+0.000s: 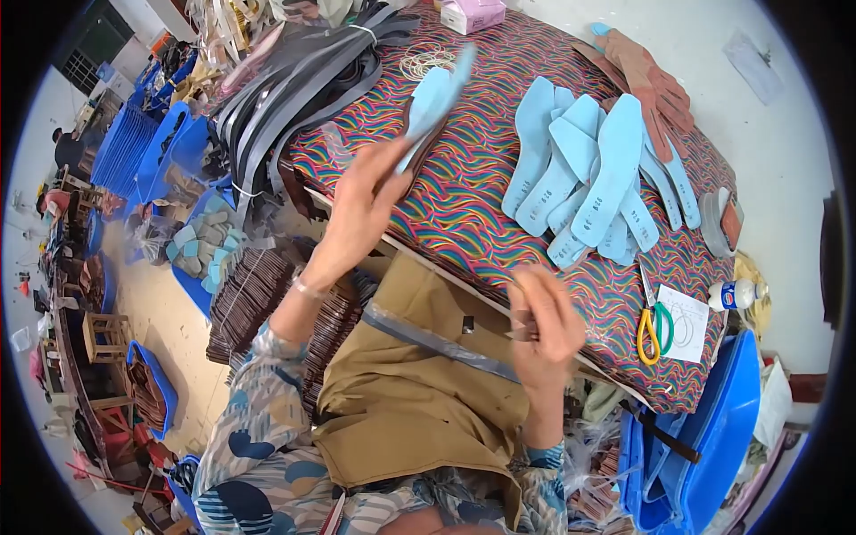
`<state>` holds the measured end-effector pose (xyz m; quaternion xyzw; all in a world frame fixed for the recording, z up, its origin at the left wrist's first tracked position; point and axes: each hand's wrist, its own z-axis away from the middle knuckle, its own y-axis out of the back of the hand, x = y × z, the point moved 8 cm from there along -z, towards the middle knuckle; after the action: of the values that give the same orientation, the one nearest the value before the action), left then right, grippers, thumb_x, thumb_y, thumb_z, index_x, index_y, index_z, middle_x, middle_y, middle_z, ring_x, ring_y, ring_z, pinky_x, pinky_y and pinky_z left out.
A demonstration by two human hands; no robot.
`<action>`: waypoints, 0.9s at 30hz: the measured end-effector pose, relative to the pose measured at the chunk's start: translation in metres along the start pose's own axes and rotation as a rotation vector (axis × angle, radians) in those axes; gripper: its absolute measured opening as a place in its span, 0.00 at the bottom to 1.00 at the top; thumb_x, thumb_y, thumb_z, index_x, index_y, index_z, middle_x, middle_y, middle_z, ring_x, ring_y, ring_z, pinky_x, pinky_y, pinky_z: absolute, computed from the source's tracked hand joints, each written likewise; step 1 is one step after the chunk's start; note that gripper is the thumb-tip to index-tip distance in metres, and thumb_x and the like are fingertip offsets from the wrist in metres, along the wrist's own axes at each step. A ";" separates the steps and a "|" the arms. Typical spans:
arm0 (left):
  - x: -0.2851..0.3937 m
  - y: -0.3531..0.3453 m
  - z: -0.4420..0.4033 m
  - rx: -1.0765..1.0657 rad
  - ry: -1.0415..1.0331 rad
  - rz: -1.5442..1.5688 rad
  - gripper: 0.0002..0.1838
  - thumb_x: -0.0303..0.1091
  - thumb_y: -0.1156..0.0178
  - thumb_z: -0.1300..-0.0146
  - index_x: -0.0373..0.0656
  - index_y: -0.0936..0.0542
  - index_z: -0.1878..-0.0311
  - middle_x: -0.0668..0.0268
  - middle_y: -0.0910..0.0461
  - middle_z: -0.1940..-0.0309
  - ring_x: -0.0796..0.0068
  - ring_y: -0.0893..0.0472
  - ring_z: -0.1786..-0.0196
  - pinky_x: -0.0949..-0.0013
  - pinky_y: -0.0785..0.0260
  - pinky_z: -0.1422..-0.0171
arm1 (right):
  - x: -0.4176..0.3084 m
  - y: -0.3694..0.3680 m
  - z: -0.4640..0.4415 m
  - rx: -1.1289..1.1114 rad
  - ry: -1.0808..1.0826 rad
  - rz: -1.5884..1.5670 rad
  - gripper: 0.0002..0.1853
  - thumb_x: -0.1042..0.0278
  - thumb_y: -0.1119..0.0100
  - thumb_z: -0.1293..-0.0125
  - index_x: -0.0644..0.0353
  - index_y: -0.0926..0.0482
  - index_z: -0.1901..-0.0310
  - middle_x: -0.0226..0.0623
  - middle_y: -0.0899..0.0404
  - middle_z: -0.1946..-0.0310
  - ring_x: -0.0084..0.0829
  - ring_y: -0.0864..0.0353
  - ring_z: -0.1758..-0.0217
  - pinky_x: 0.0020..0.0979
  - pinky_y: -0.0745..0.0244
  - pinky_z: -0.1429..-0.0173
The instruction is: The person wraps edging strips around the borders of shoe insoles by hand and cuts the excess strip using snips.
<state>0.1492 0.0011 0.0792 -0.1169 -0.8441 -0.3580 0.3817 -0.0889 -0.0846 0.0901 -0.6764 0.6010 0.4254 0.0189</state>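
Observation:
Over the left part of the patterned tabletop, my left hand point(361, 205) is closed on a light blue insole point(455, 85), which is blurred and raised at a tilt. Beneath it lies a stack of blue insoles point(428, 96) with a dark brown edge. My right hand point(546, 316) is at the table's front edge, its fingers curled together around something small and dark that I cannot make out. A loose pile of blue insoles point(610, 169) with printed numbers lies on the table beyond my right hand.
Scissors point(655, 330) lie on white paper point(685, 323) beside a small bottle point(736, 294). Brown gloves point(637, 76) are at the far right, dark strips point(308, 85) at the far left. Blue bins point(695, 437) stand right of the table; stacked brown pieces point(259, 299) are at left.

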 end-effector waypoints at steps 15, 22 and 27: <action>-0.095 -0.038 -0.012 0.111 -0.037 -0.501 0.30 0.41 0.31 0.46 0.42 0.26 0.40 0.51 0.26 0.53 0.49 0.28 0.47 0.53 0.33 0.44 | 0.025 -0.122 0.096 -0.522 -0.206 -0.206 0.08 0.73 0.34 0.41 0.63 0.18 0.60 0.41 0.20 0.67 0.38 0.18 0.69 0.33 0.24 0.64; -0.086 -0.029 0.001 0.127 -0.173 -0.560 0.32 0.46 0.33 0.42 0.46 0.28 0.35 0.53 0.28 0.43 0.50 0.30 0.41 0.54 0.39 0.35 | 0.022 -0.164 0.129 -0.774 -0.163 -0.021 0.13 0.67 0.33 0.42 0.62 0.19 0.58 0.42 0.19 0.67 0.42 0.17 0.67 0.36 0.23 0.63; -0.054 0.021 0.055 0.270 -0.128 -0.156 0.20 0.36 0.32 0.41 0.41 0.20 0.46 0.58 0.22 0.53 0.62 0.22 0.54 0.64 0.29 0.50 | 0.057 -0.159 0.136 -0.725 -0.523 -0.274 0.09 0.70 0.36 0.41 0.68 0.21 0.64 0.45 0.20 0.76 0.33 0.22 0.76 0.32 0.27 0.66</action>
<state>0.1645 0.0584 0.0256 -0.0213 -0.9136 -0.2617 0.3106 -0.0373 -0.0137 -0.1076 -0.5826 0.2937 0.7577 -0.0116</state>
